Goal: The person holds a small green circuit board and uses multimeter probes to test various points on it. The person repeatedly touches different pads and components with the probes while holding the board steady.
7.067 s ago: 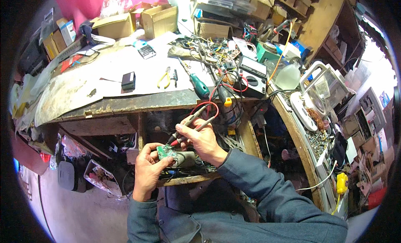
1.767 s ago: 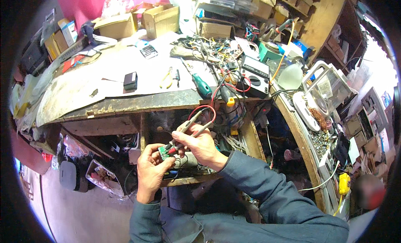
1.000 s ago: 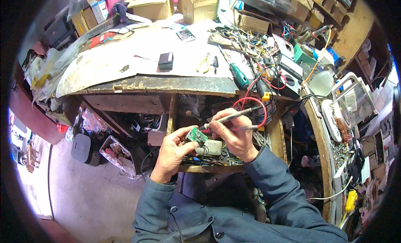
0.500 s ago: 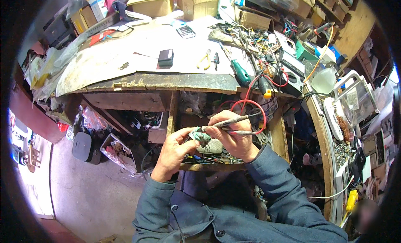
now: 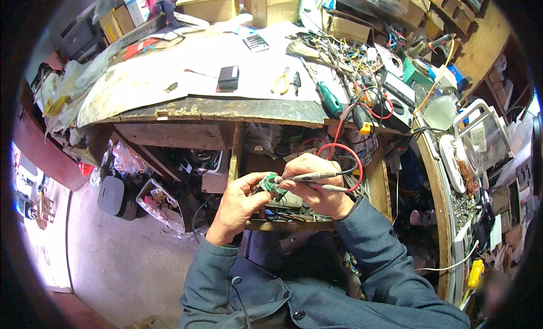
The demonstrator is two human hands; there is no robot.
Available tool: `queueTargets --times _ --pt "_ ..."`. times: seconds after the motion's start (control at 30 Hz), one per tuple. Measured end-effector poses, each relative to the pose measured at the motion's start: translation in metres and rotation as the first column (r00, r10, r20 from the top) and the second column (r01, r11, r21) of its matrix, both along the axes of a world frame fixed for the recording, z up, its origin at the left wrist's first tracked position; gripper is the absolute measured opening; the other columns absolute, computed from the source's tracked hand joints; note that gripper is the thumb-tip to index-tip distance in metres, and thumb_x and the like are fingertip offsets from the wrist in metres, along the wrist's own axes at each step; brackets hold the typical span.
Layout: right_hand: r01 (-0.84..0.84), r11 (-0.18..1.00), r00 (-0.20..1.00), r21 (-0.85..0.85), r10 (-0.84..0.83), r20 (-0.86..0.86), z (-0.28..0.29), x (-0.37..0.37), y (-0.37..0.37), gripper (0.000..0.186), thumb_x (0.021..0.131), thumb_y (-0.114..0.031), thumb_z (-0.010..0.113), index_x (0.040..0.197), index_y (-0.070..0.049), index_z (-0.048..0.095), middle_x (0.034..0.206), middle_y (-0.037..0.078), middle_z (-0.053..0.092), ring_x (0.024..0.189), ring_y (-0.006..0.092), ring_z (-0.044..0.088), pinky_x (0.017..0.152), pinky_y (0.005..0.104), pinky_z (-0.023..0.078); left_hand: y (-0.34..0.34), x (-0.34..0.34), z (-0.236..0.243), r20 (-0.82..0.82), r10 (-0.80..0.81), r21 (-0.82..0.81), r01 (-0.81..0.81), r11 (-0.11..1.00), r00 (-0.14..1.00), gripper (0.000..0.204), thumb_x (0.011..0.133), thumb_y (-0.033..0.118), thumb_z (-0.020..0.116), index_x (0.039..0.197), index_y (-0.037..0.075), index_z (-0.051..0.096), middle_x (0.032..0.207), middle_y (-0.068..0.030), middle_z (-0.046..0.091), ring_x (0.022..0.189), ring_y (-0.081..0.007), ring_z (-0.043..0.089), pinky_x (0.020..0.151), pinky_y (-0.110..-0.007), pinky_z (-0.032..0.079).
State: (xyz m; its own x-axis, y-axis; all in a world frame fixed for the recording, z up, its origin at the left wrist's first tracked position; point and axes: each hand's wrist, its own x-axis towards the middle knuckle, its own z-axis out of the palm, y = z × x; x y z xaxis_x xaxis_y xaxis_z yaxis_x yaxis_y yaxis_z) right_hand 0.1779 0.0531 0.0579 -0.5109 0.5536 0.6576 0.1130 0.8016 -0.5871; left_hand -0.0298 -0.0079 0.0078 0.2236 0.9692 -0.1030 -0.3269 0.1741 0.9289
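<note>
My left hand (image 5: 233, 209) pinches a small green circuit board (image 5: 274, 185) between thumb and fingers, above a drawer. In my right hand (image 5: 318, 200) are two slim grey test probes (image 5: 314, 176), held together like chopsticks. Their tips point left and meet the board; whether both touch it is too small to tell. A red lead (image 5: 360, 169) and a black one loop from the probes up toward a meter (image 5: 397, 102) at the right of the bench. Under my hands, the open drawer (image 5: 266, 226) holds wires and small parts.
On the bench lie a black box-shaped adapter (image 5: 228, 78), yellow-handled pliers (image 5: 280, 83) and a green-handled screwdriver (image 5: 329, 100). A tangle of wires (image 5: 339, 54) covers the back right. A clear plastic case (image 5: 481, 134) stands on the right side. Cardboard boxes (image 5: 275, 6) line the back.
The circuit board has turned in my left hand and shows more of its green face. My right hand has shifted slightly, and the probes now lie flatter against the board.
</note>
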Motion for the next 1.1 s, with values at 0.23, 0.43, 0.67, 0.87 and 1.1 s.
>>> queueTargets --times 0.23,0.43,0.67,0.87,1.1 --pt "-0.025 0.999 1.0 0.03 0.025 -0.004 -0.001 -0.002 -0.001 0.016 0.082 -0.008 0.082 0.089 -0.003 0.07 0.083 0.009 0.071 0.073 0.0245 0.068 0.064 0.0352 0.054 -0.003 0.001 0.002 -0.008 0.009 -0.001 -0.009 1.0 1.0 0.043 0.089 0.0 0.066 0.131 0.002 0.064 0.107 -0.002 0.071 0.075 -0.0047 0.06 0.056 -0.019 0.048" --pt "-0.017 1.0 1.0 -0.001 0.017 -0.02 -0.002 0.002 -0.003 0.015 0.082 -0.008 0.082 0.09 -0.003 0.07 0.083 0.01 0.071 0.074 0.0248 0.068 0.065 0.0348 0.054 0.0 0.004 0.004 -0.037 -0.002 -0.006 0.002 1.0 0.999 0.043 0.089 0.001 0.066 0.131 0.002 0.064 0.105 -0.002 0.072 0.069 -0.0042 0.058 0.055 -0.019 0.046" --pt "-0.035 0.999 0.999 0.034 0.035 0.003 0.001 -0.001 0.0 0.015 0.085 -0.012 0.081 0.091 -0.003 0.071 0.086 0.011 0.07 0.075 0.0268 0.069 0.066 0.0358 0.054 -0.002 0.002 0.005 -0.053 0.047 -0.036 -0.049 0.998 0.998 0.041 0.085 0.002 0.066 0.126 -0.001 0.065 0.091 -0.0008 0.068 0.06 -0.0058 0.056 0.05 -0.022 0.045" --pt "-0.024 0.999 1.0 0.023 0.025 -0.012 0.0 0.003 0.0 0.016 0.086 -0.014 0.081 0.092 -0.003 0.071 0.085 0.012 0.069 0.074 0.0265 0.068 0.064 0.036 0.054 0.001 0.007 0.009 -0.054 0.047 -0.022 -0.049 0.999 0.997 0.042 0.084 0.0 0.064 0.125 -0.003 0.065 0.089 -0.0013 0.069 0.06 -0.0063 0.058 0.05 -0.022 0.047" --pt "-0.045 0.996 0.999 0.071 0.043 0.034 -0.002 0.003 0.004 0.014 0.085 -0.009 0.081 0.092 -0.002 0.071 0.085 0.011 0.069 0.074 0.0258 0.068 0.064 0.0351 0.054 0.002 0.001 0.001 -0.109 0.05 0.021 -0.048 0.999 0.993 0.043 0.085 0.0 0.067 0.128 -0.002 0.064 0.103 -0.0023 0.071 0.076 -0.0051 0.061 0.062 -0.02 0.049"
